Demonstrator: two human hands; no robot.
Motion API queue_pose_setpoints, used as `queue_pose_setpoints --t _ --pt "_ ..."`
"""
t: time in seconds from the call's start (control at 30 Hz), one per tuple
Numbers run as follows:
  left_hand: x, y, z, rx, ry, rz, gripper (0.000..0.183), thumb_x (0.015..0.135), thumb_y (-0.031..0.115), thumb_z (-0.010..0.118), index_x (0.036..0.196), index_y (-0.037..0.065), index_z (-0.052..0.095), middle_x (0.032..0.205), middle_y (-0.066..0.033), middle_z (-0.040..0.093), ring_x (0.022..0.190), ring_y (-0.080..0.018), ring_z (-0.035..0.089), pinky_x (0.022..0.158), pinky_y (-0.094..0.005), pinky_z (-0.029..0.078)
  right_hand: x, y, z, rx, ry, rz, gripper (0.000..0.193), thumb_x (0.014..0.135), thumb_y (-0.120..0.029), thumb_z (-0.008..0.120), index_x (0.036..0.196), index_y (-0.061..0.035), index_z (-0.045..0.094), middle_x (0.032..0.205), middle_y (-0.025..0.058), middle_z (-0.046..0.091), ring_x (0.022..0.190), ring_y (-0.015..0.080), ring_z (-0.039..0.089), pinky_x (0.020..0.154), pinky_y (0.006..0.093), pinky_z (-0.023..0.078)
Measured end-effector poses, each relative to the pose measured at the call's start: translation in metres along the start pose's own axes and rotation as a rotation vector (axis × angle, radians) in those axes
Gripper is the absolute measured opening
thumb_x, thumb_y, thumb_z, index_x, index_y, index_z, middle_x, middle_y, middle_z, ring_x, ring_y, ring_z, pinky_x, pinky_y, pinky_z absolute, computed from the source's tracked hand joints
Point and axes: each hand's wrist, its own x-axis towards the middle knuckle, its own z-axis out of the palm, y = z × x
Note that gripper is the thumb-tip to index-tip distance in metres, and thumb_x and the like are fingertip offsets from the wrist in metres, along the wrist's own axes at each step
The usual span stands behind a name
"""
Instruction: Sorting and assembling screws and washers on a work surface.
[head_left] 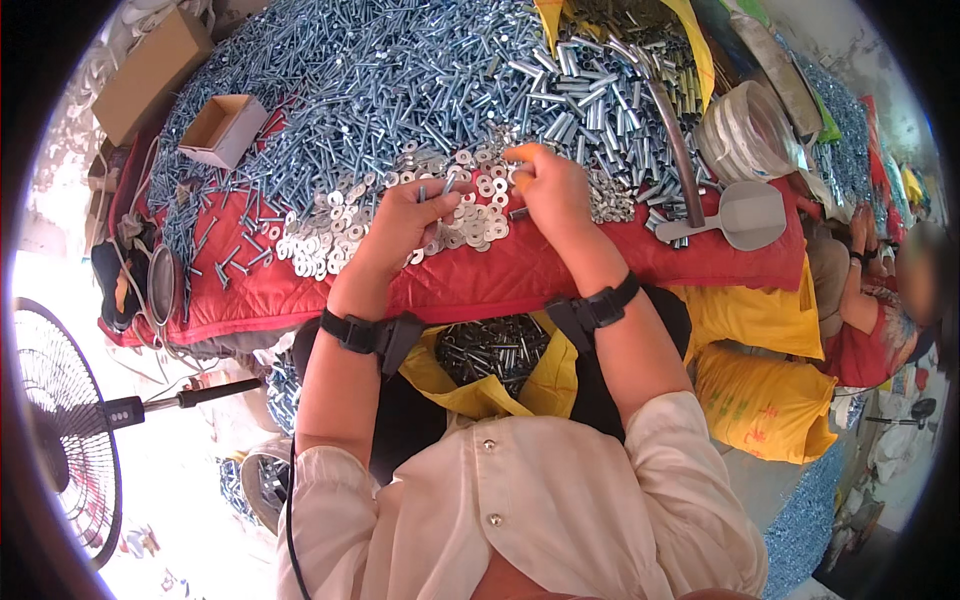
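My left hand (407,222) is closed over the flat washers, and bluish bolts (422,191) stick up between its thumb and fingers. To its right, my right hand (552,188) has its fingers curled toward the pile; what its fingertips hold, if anything, is too small to make out. Silver washers (336,232) lie in a loose heap under and between both hands. Beyond them spreads a large mound of bluish bolts (380,80). Metal sleeves (612,105) are piled behind my right hand, with small nuts (612,200) beside it.
A red quilted cloth (480,275) covers the table. A grey scoop (752,216) lies at its right. An open yellow sack (470,400) of metal parts sits at my lap. Left are a small box (222,132) and a fan (65,430). At far right, another person (870,310) sits.
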Motion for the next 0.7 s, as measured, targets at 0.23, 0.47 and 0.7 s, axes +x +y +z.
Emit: queue_pose_setpoints --t 0.23,0.47,0.7 --pt "0.004 -0.01 0.015 0.14 -0.008 0.006 0.021 0.083 0.013 0.062 0.101 0.002 0.065 0.06 0.0033 0.052 0.045 -0.0022 0.039 0.041 -0.0177 0.029 -0.006 -0.028 -0.017 0.895 -0.34 0.393 0.016 0.081 -0.007 0.061 0.096 -0.0012 0.063 0.08 0.0044 0.064 0.064 0.0095 0.06 0.059 0.0217 0.049" --pt "0.007 -0.007 0.023 0.309 -0.047 0.051 0.015 0.082 0.013 0.062 0.091 0.001 0.065 0.06 0.0024 0.053 0.047 -0.0027 0.042 0.042 -0.0181 0.031 -0.01 -0.022 -0.021 0.875 -0.386 0.364 0.017 0.08 -0.011 0.065 0.094 -0.0015 0.065 0.079 0.0045 0.064 0.062 0.0082 0.059 0.058 0.0202 0.046" --pt "0.014 -0.013 0.01 -0.155 -0.04 0.085 0.013 0.082 0.007 0.06 0.091 -0.001 0.063 0.072 -0.0031 0.061 0.053 -0.0053 0.051 0.044 -0.0182 0.036 -0.011 -0.018 -0.04 -0.302 -0.072 -0.391 0.012 0.071 -0.012 0.066 0.082 -0.006 0.066 0.07 0.0079 0.062 0.062 0.0206 0.061 0.056 0.0331 0.047"
